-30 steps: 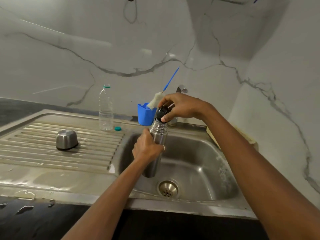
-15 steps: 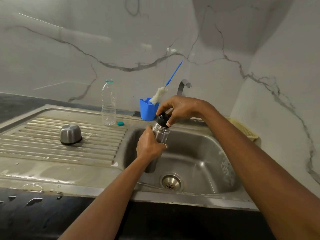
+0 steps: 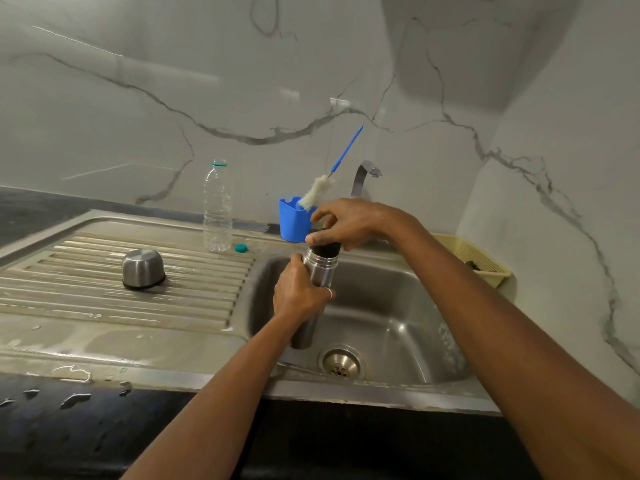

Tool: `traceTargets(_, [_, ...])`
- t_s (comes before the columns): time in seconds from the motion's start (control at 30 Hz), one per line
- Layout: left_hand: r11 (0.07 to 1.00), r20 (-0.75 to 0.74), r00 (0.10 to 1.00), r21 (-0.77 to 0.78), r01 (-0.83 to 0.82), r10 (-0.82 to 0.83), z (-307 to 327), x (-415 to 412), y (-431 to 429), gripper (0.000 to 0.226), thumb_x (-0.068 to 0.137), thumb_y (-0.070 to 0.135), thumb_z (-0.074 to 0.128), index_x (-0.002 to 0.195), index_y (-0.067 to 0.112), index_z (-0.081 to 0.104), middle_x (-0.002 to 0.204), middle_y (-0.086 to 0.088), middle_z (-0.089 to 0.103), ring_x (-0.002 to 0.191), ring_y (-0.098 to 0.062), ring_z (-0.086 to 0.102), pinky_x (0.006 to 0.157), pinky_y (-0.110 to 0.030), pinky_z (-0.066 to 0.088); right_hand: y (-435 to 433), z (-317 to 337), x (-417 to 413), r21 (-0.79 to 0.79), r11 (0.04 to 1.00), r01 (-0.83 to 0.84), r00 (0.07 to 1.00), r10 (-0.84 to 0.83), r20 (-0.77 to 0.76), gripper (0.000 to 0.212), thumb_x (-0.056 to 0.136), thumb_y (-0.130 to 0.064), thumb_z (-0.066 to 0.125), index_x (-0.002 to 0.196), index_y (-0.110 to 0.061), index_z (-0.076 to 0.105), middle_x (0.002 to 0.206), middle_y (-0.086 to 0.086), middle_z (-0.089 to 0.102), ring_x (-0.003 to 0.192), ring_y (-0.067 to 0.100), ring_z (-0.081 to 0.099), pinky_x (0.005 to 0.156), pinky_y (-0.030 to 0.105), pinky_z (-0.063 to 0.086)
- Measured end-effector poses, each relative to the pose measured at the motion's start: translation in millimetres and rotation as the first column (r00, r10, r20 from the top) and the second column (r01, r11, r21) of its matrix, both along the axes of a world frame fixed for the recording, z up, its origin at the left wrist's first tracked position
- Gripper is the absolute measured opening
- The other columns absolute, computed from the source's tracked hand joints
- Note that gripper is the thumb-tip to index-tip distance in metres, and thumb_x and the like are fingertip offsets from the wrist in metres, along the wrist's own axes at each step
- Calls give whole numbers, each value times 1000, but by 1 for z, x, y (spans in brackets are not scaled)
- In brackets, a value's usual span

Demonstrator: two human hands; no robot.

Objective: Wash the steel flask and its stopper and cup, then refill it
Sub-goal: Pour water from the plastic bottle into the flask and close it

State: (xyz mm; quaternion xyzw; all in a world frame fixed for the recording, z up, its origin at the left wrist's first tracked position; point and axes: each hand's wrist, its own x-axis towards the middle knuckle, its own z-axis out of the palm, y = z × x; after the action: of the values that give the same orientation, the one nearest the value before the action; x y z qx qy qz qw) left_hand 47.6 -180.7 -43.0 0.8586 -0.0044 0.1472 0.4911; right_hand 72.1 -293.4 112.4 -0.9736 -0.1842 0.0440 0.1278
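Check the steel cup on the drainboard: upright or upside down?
Upside down: the steel cup sits on the drainboard, closed base up, dark rim down.

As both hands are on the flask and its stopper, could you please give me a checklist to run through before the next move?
1. Left hand grips the flask body: ok.
2. Right hand fingers curl round the black stopper: ok.
3. Flask held above the sink basin: ok.
4. Cup upside down on the drainboard, apart from both hands: ok.
5. No water from the tap: ok.
6. Stopper threaded fully home: cannot tell.
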Motion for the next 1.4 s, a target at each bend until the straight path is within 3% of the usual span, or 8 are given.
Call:
traceTargets(0.13, [1000, 5, 1000, 12, -8, 8, 0, 0, 1, 63, 69, 20, 91, 112, 22, 45, 106, 1, 60, 92, -16, 58, 76, -29, 44, -1, 4, 0, -52, 997, -52, 998, 50, -33, 47, 90, -30, 76, 134, -24, 61, 125, 4, 66, 98, 18, 71, 83, 32, 62])
traceTargets(0.33, [1000, 7, 1000, 13, -6, 6, -2, 1, -1, 62, 69, 19, 91, 110, 22, 45, 106, -1, 62, 91, -17, 61, 76, -30, 47, 3, -12, 1, -125, 981, 147, 984, -132, 120, 54, 93, -66, 56, 99, -14, 69, 86, 2, 71, 62, 16, 74, 60, 25, 57])
traceTargets(0.57, [1000, -3, 1000, 31, -6, 6, -1, 1, 0, 63, 70, 20, 90, 109, 23, 41, 105, 1, 56, 92, -15, 56, 76, -30, 43, -5, -7, -1, 16, 999, -36, 997, 37, -62, 51, 91, -34, 74, 138, -26, 57, 130, 2, 62, 106, 20, 67, 81, 33, 63])
traceTargets(0.67, [999, -13, 1000, 41, 2, -2, -1, 1, 0, 63, 70, 21, 91, 108, 23, 40, 104, 1, 57, 91, -15, 56, 75, -30, 42, -1, -12, 0, -79, 997, 21, 997, -15, 75, 38, 91, -52, 68, 115, -22, 71, 107, 3, 73, 83, 19, 74, 77, 34, 63])
traceTargets(0.8, [999, -11, 1000, 44, 4, -4, -2, 2, 1, 63, 69, 21, 91, 109, 22, 42, 106, 0, 61, 91, -16, 58, 75, -29, 44, 7, -26, 3, -250, 958, 141, 963, -74, 257, 61, 94, -72, 45, 85, -17, 69, 71, 2, 71, 60, 15, 67, 67, 33, 55])
traceTargets(1.0, [1000, -2, 1000, 22, -3, 3, -3, 3, 1, 64, 69, 21, 91, 109, 24, 41, 106, 0, 59, 90, -16, 57, 75, -30, 44, 0, -6, -5, -27, 995, -93, 995, 91, -48, 50, 95, -32, 69, 143, -24, 54, 129, -1, 59, 102, 18, 66, 86, 31, 60])
traceTargets(1.23, [999, -2, 1000, 30, -10, 10, -2, 3, 1, 63, 69, 20, 91, 109, 23, 43, 105, 0, 61, 90, -16, 59, 75, -30, 45, 11, -24, 1, -299, 953, 45, 955, 46, 293, 37, 97, -50, 58, 82, -16, 64, 77, 1, 61, 70, 17, 60, 69, 37, 51])
traceTargets(1.4, [1000, -4, 1000, 8, -26, 26, -1, 3, 3, 62, 70, 24, 90, 109, 24, 42, 101, 4, 56, 89, -17, 56, 77, -32, 44, 11, -24, -1, -373, 928, -14, 937, 142, 318, 44, 100, -59, 44, 94, -17, 58, 82, -1, 56, 74, 17, 57, 71, 38, 49])
